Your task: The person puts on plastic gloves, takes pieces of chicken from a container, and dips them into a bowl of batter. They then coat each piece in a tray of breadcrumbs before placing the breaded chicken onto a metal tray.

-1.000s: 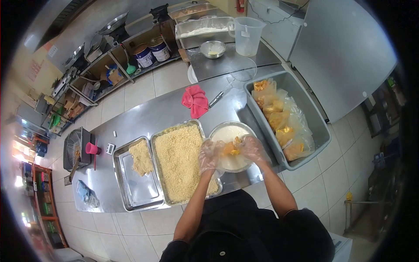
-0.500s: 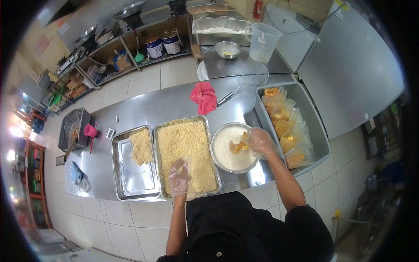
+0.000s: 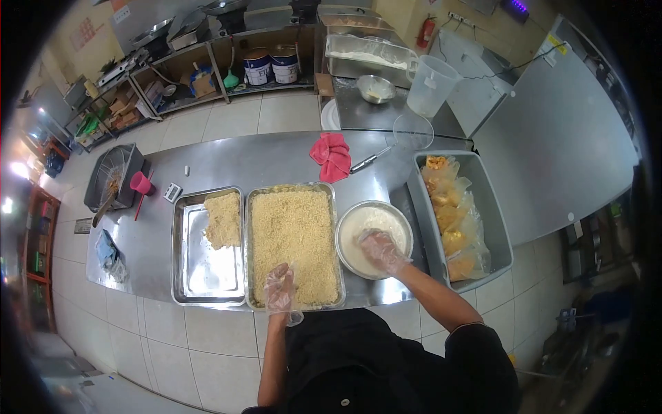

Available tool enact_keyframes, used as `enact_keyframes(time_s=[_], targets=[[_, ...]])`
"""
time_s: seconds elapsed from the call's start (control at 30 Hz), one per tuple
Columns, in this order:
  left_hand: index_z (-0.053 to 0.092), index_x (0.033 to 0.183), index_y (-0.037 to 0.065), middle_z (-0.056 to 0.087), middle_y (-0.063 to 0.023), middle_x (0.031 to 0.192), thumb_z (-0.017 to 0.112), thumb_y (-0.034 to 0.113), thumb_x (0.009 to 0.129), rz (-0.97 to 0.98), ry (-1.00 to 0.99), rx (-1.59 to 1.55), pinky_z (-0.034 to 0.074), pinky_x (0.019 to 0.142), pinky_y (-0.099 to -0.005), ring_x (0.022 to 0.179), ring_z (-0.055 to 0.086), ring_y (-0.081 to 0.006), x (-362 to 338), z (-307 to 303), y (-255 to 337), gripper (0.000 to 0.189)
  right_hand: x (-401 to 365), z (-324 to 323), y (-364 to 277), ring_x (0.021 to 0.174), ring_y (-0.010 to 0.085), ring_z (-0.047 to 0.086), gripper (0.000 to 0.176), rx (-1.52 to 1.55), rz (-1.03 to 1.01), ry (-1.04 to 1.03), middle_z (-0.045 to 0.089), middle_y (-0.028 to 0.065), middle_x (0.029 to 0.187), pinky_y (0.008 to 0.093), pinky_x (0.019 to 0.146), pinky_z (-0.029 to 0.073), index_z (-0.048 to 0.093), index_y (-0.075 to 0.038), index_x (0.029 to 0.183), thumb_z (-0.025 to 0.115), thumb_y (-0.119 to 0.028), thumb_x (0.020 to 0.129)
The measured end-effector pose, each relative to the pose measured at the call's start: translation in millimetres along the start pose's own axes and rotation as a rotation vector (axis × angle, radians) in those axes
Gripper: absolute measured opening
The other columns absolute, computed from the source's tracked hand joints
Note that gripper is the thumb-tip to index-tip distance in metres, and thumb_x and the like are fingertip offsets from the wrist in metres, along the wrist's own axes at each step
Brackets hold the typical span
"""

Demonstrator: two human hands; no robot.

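Observation:
My right hand (image 3: 383, 252), in a clear plastic glove, is down in a metal bowl (image 3: 410, 250) of thick white batter (image 3: 372, 219). Its fingertips are hidden, and no meat piece shows around them. My left hand (image 3: 280, 288), gloved too, rests over the near edge of a metal tray filled with pale crumbs (image 3: 293, 228). The fingers are loosely curled and apart, with nothing in them. To the left, a second metal tray (image 3: 207, 293) holds a crumb-coated flat piece (image 3: 223, 221) at its upper right.
A grey tub (image 3: 507, 238) with bags of yellow-brown pieces (image 3: 452, 217) stands right of the bowl. Behind lie a red cloth (image 3: 331, 157), a whisk-like strainer (image 3: 372, 160) and a clear jug (image 3: 431, 86). A pink cup (image 3: 142, 184), a small scale (image 3: 172, 192) and a dark bin (image 3: 114, 176) stand left.
My right hand has lowered into the batter; the yellow-brown piece it held above the bowl is out of sight. My left hand stays over the crumbs. The camera view has shifted slightly.

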State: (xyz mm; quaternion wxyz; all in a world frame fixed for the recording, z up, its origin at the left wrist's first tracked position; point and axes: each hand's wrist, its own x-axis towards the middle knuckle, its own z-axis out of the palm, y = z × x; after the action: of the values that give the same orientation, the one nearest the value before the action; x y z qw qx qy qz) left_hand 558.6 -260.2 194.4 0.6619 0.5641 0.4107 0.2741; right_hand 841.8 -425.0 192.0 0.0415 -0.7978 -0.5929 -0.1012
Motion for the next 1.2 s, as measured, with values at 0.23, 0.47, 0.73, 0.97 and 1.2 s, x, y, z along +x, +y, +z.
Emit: enact_keyframes(time_s=[0.23,0.47,0.73,0.97,1.2], targets=[[0.055,0.132,0.001,0.062,-0.0086,0.125,0.067,0.039,0.094,-0.015,0.014,0.001,0.053,0.069,-0.0259,0.093,0.063,-0.0139,-4,-21,-12,0.054,40,-91,13,0.072,0.0323,0.067,0.031,0.328,0.184,-0.306,0.068,0.0185,0.079,0.0417,0.07,0.053,0.067,0.002,0.078,0.061,-0.026,0.09],[0.056,0.131,0.001,0.064,-0.0096,0.118,0.066,0.038,0.095,-0.059,0.046,-0.056,0.052,0.068,-0.0251,0.08,0.063,-0.0118,0,-36,-13,0.053,47,-192,55,0.083,0.0313,0.068,0.039,0.587,0.429,-0.352,0.07,0.0223,0.087,0.0382,0.079,0.053,0.072,0.002,0.097,0.068,-0.031,0.077],[0.056,0.13,0.001,0.064,-0.0087,0.119,0.069,0.039,0.093,-0.103,-0.028,-0.039,0.052,0.07,-0.0272,0.081,0.064,-0.0133,5,-34,-27,0.054,31,-286,53,0.096,0.0295,0.067,0.042,0.639,0.521,-0.184,0.069,0.0184,0.109,0.0392,0.092,0.051,0.072,0.003,0.104,0.075,-0.025,0.074],[0.057,0.125,-0.003,0.064,-0.0131,0.117,0.068,0.033,0.094,-0.208,-0.079,-0.016,0.057,0.075,-0.0293,0.096,0.065,-0.0172,12,-37,-26,0.049,3,-206,46,0.077,0.0163,0.064,0.029,0.609,0.692,0.136,0.07,0.0087,0.088,0.0316,0.072,0.053,0.07,0.002,0.092,0.078,-0.019,0.074],[0.058,0.126,-0.004,0.065,-0.0106,0.115,0.068,0.035,0.094,-0.169,-0.158,0.048,0.056,0.072,-0.0299,0.086,0.066,-0.0156,26,-57,-11,0.051,-11,-194,51,0.08,0.0164,0.063,0.027,0.496,0.504,0.362,0.066,0.0063,0.087,0.0307,0.073,0.053,0.067,-0.001,0.103,0.074,-0.018,0.083]])
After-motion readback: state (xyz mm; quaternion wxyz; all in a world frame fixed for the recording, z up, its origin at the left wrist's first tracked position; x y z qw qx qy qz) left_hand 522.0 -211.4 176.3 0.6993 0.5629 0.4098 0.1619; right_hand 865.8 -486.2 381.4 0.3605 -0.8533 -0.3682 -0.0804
